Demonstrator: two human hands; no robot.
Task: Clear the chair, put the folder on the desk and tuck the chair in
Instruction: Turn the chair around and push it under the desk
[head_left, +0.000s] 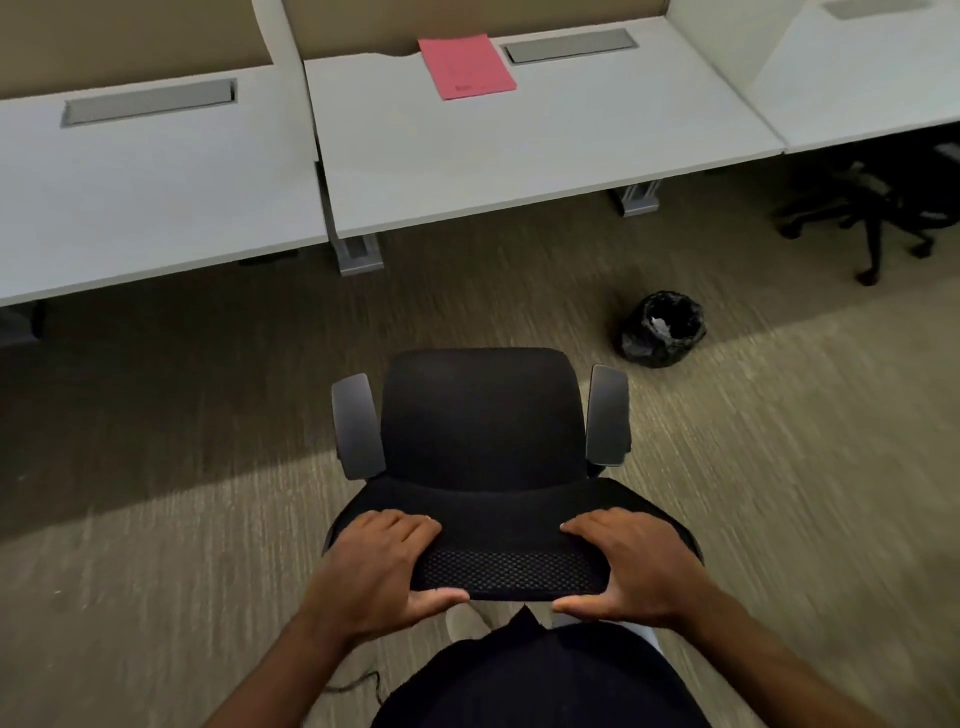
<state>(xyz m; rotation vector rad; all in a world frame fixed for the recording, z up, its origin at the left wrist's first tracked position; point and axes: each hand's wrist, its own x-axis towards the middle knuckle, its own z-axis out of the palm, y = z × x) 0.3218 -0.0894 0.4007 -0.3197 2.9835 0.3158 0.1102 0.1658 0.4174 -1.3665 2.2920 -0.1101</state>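
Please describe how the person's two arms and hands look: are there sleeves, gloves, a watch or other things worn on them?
Both forearms are bare up to the picture's lower edge; no sleeve shows. The left hand and the right hand wear no gloves, and no watch or bracelet is on either wrist. A small pale glint on one left finger might be a ring, but it is too small to tell.

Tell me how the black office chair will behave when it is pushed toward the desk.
The chair probably rolls rather than slides, if it has casters like the chair at right, though its own base is hidden. The carpet may add drag. With the left hand and right hand gripping the backrest top, it may swivel or tip slightly forward.
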